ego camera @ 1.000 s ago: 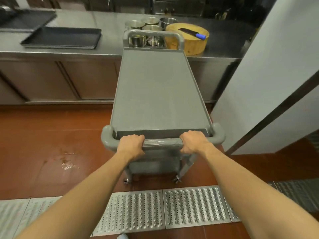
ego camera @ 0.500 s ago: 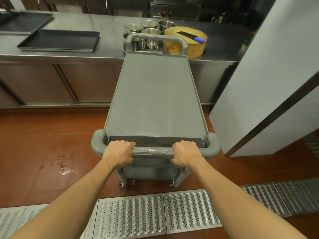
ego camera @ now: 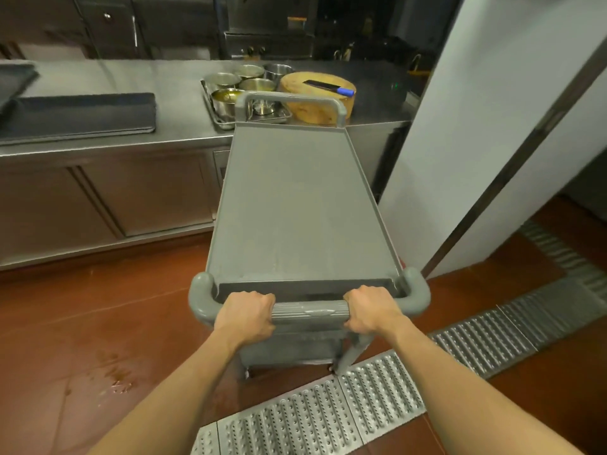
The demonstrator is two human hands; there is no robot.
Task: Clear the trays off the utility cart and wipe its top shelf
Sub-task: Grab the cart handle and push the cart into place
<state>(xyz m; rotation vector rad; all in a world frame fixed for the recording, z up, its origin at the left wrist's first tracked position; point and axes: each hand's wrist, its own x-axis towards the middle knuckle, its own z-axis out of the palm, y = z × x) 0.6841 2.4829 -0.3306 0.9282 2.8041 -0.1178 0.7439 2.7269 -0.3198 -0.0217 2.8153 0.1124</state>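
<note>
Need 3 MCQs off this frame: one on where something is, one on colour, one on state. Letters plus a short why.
1. Where does the knife lie?
A. on the cart's top shelf
B. on the round wooden chopping block
C. on the floor grate

2. What colour is the knife's handle?
A. blue
B. red
C. white

3. What is on the cart's top shelf?
A. a stack of dark trays
B. metal bowls
C. nothing, it is bare

Answers:
1 B: the blade rests on the chopping block on the steel counter beyond the cart.
2 A: the handle end is bright blue.
3 C: the grey shelf shows no load; the left hand and right hand both grip the near handle, and a dark tray sits on the counter.
</note>
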